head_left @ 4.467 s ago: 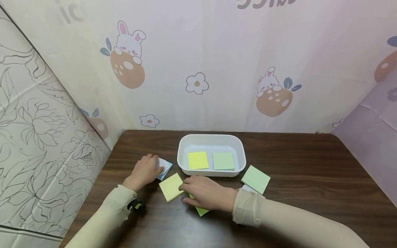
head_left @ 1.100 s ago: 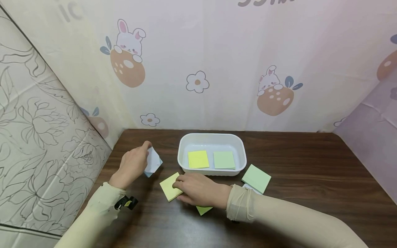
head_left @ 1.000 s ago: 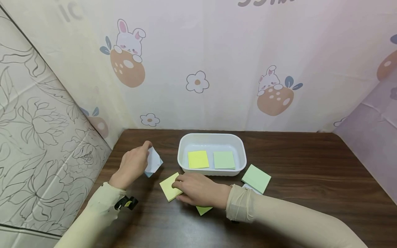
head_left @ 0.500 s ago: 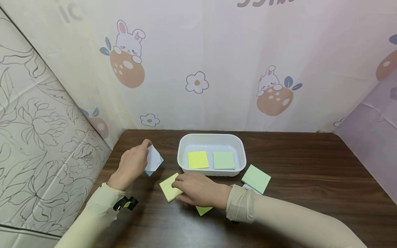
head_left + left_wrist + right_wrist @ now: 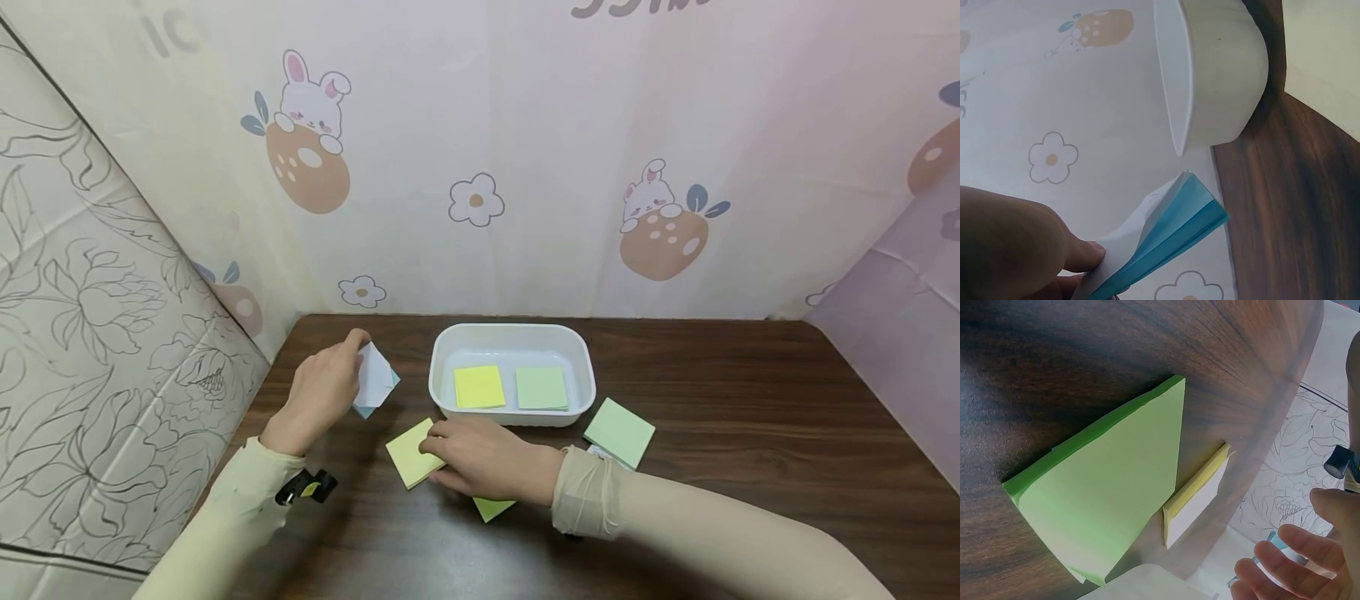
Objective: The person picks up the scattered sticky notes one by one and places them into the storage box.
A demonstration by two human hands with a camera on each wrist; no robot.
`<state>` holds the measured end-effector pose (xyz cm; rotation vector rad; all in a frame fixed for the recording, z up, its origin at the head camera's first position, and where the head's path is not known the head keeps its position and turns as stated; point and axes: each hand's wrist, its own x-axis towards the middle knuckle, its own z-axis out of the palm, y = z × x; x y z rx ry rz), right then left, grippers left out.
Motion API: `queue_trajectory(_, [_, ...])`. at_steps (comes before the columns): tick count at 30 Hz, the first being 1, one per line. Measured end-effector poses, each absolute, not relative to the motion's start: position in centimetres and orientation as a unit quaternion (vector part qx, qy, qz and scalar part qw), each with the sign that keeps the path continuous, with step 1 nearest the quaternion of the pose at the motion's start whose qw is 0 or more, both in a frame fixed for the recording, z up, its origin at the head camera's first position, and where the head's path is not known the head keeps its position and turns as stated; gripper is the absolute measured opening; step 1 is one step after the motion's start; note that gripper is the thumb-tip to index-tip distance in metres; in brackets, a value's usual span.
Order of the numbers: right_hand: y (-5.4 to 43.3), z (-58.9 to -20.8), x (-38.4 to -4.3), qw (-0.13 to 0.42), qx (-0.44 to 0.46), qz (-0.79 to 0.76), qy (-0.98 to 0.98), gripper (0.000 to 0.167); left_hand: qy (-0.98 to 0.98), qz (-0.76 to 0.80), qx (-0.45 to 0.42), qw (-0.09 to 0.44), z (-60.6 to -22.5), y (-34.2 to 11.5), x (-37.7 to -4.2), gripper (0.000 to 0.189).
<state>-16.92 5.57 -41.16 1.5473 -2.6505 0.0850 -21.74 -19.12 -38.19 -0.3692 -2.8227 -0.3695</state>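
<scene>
Between thumb and fingers, my left hand (image 5: 318,392) pinches a blue sticky note pad (image 5: 377,379) with a white sheet on one face. In the left wrist view the pad (image 5: 1179,219) is tilted up off the table, left of the tray. My right hand (image 5: 487,462) hovers over a pale yellow note pad (image 5: 407,457) and a green note pad (image 5: 492,508), partly covering both. The right wrist view has this green pad (image 5: 1110,469) and yellow pad (image 5: 1194,503) lying apart from the loosely bent fingers (image 5: 1285,569), which hold nothing.
A white plastic tray (image 5: 512,418) stands at the back middle, holding a bright yellow pad (image 5: 479,387) and a light green pad (image 5: 542,388) side by side. Right of it, another light green pad (image 5: 619,433) overlaps a whitish pad, mostly hidden. A patterned wall covering (image 5: 405,250) rises behind the table.
My left hand has taken hold of the blue pad, lifted it and carried it left and back; lately it shifts slightly further back. The right hand has barely moved.
</scene>
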Motion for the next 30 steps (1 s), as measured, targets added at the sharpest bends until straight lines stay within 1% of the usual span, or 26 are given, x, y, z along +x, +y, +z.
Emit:
queue_trajectory(10, [5.8,-41.0,-16.8,0.041,0.511,0.028,-0.858,0.029,-0.972,-0.130,-0.143,0.135,-37.8,-18.3,-21.5,0.024])
queue_trajectory(18, [6.1,-40.8,-16.7,0.051,0.513,0.032,-0.856,0.029,-0.967,-0.128,-0.158,0.152,-37.8,-17.7,-21.5,0.022])
queue_trajectory(30, [6.6,-40.3,-16.9,0.046,0.513,0.047,-0.856,0.027,-0.961,-0.125,-0.175,0.172,-37.6,-17.0,-21.5,0.021])
